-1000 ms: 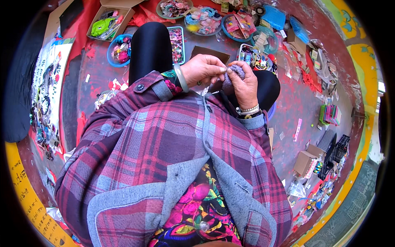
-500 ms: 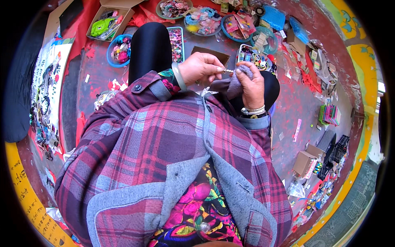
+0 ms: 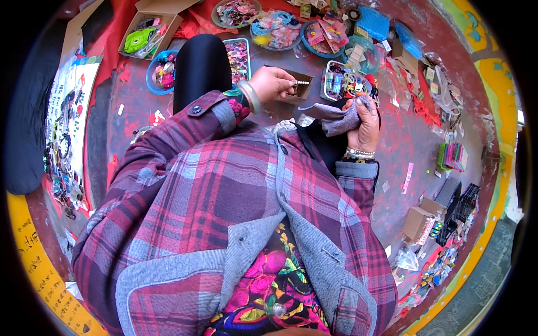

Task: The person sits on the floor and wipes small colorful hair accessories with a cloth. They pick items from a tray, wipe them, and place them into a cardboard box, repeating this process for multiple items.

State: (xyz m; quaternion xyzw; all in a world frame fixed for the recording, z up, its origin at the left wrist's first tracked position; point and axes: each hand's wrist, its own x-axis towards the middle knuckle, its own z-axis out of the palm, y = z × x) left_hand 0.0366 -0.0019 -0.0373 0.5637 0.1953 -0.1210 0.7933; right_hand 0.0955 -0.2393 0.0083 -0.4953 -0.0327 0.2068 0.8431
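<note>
My left hand (image 3: 270,84) pinches a small thin piece with a row of white beads (image 3: 301,83), possibly a hairpin, by its near end. It holds the piece over a small open cardboard box (image 3: 292,99) that lies between my knees. A crumpled grey-purple cloth (image 3: 339,121) is gripped in my right hand (image 3: 365,126), above my right knee, with one end hanging toward the left. The two hands are apart. A white tray of hair ties and small colourful pieces (image 3: 339,83) stands just beyond the cloth.
Far ahead are round basins of hair accessories (image 3: 277,33) and a blue basin (image 3: 162,71). A carton with a green item (image 3: 148,33) is at the far left. A white board with accessories (image 3: 70,134) lies left. Black baskets (image 3: 457,207) and small boxes (image 3: 417,224) stand right.
My hands have moved apart. The left one has drawn the beaded piece away from the cloth, over the box, while the right one has shifted right and nearer with the cloth.
</note>
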